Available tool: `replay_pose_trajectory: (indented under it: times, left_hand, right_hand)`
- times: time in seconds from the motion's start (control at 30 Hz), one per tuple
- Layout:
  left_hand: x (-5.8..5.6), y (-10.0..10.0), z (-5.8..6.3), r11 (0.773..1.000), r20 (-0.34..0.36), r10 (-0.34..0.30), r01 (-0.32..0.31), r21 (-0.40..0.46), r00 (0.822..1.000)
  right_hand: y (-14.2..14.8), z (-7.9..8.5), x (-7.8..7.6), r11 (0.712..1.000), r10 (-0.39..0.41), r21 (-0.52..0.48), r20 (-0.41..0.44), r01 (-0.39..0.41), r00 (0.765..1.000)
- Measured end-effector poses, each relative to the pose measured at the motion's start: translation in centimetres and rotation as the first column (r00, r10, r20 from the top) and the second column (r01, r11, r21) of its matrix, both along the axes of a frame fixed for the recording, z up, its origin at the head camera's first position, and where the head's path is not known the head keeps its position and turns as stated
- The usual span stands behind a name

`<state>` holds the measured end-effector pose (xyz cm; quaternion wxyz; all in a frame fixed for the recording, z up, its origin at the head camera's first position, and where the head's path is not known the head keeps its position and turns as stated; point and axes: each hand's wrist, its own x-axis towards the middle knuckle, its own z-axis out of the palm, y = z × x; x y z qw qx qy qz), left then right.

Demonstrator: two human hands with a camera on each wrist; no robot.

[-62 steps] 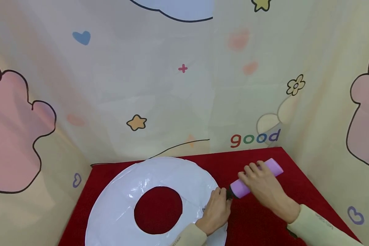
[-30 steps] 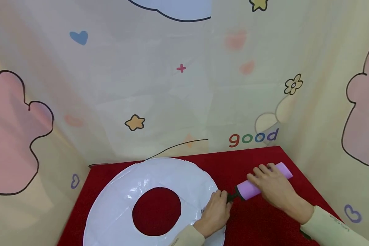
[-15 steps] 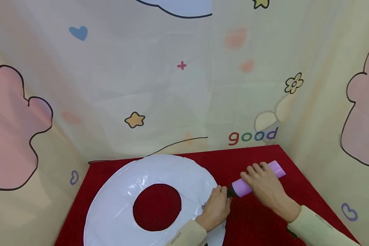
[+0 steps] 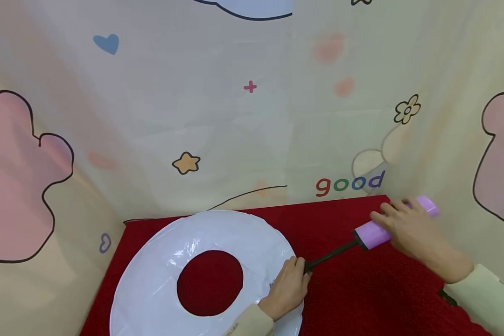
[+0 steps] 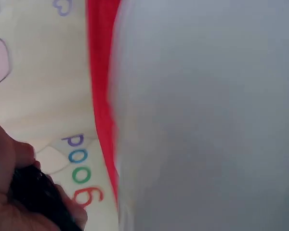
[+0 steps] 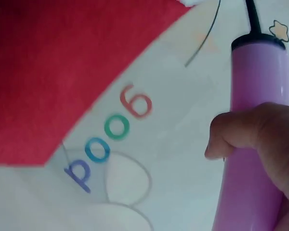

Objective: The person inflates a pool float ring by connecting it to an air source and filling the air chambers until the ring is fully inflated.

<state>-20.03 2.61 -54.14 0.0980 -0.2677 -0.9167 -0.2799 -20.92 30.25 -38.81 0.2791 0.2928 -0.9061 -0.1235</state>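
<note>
A hand pump with a purple barrel [image 4: 373, 234] and a thin black rod [image 4: 333, 254] slants up to the right over the table. My right hand [image 4: 416, 233] grips the barrel, thumb wrapped across it in the right wrist view. At the rod's lower end, my left hand [image 4: 286, 287] holds the black handle [image 5: 38, 195], which shows between the fingers in the left wrist view. A long stretch of rod is exposed between the hands. Under and beside the left hand lies a white inflatable ring [image 4: 151, 270], puffed and glossy, with creases; its near edge runs out of view.
A red cloth [image 4: 353, 289] covers the table and shows through the ring's hole. Pale printed curtains [image 4: 235, 130] stand close behind the table and along both sides.
The right hand first draws the barrel right, pushes it back toward the left hand, then pulls it much farther up and right, exposing the rod. The left hand stays nearly in place at the ring.
</note>
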Motion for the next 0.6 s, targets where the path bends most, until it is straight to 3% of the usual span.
replay_pose_trajectory:
  times: [0.17, 0.33, 0.47, 0.6]
  left_hand:
    - [-0.4, 0.7, 0.5, 1.000, -0.055, -0.002, 0.000, -0.030, 0.999]
    - [-0.3, 1.4, 0.7, 0.999, -0.049, 0.000, -0.002, -0.032, 0.999]
    - [-0.1, 1.0, 0.7, 1.000, -0.017, -0.002, 0.002, -0.023, 1.000]
    - [-0.1, 0.3, 0.6, 1.000, -0.001, -0.031, 0.031, 0.000, 1.000]
  right_hand:
    - [-2.9, -2.9, 0.1, 0.999, 0.007, 0.043, -0.010, -0.006, 1.000]
    - [-6.9, -5.6, 0.2, 0.995, 0.017, 0.100, -0.042, -0.012, 0.999]
    - [-7.1, -5.4, 0.0, 0.994, 0.029, 0.109, 0.003, -0.029, 1.000]
    - [-4.5, -3.1, 0.1, 0.996, 0.021, 0.085, 0.038, -0.024, 0.999]
